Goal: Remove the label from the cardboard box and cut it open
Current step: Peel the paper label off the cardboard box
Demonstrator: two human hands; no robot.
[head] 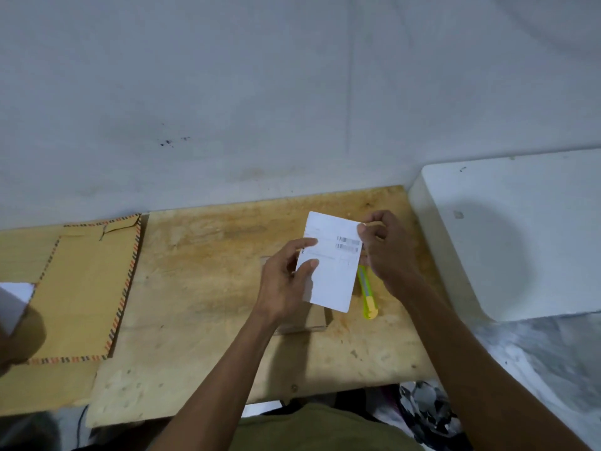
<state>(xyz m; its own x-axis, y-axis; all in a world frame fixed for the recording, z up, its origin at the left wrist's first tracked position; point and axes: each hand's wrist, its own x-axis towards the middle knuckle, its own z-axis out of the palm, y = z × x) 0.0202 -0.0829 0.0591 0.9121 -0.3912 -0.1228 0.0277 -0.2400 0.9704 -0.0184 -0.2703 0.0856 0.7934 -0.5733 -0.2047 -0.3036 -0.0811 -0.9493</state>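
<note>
Head view, only one. Wooden board [201, 288] serves as the work surface, its far edge against a grey wall. Both hands are up over the right half of the board holding the white label [330, 275], printed face toward the camera, barcodes near its upper right. Left hand [286, 281]: thumb curled onto the front of the label's left edge, fingers behind, a clear pinch. Right hand [387, 249]: thumb and fingers curled, pinching the label's upper right corner. The label looks lifted free, so the peeling step reads as done or all but done. The cardboard box [309, 320] lies flat on the board beneath the hands, mostly hidden; its near edge shows, and no cut is visible there. A yellow-green utility knife [367, 297] lies on the board just right of the box, untouched. Cutting remains. Toward the left edge lies a brown envelope [84, 288] with striped border; a white block [507, 236] stands off the right edge.
</note>
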